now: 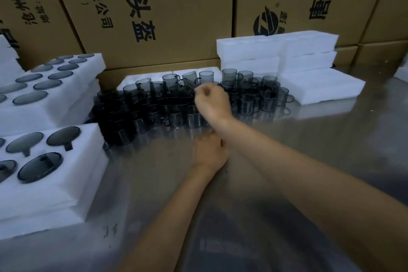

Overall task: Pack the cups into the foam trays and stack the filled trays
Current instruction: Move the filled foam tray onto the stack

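Left hand rests at frame centre, grip indiscernible; right hand above pinches a tilted cup from the cluster, presumably bound for the foam tray lower left.

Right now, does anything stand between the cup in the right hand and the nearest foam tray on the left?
Yes. The right hand pinches a tilted cup above the crowd of loose cups, which lies between it and the near foam tray.
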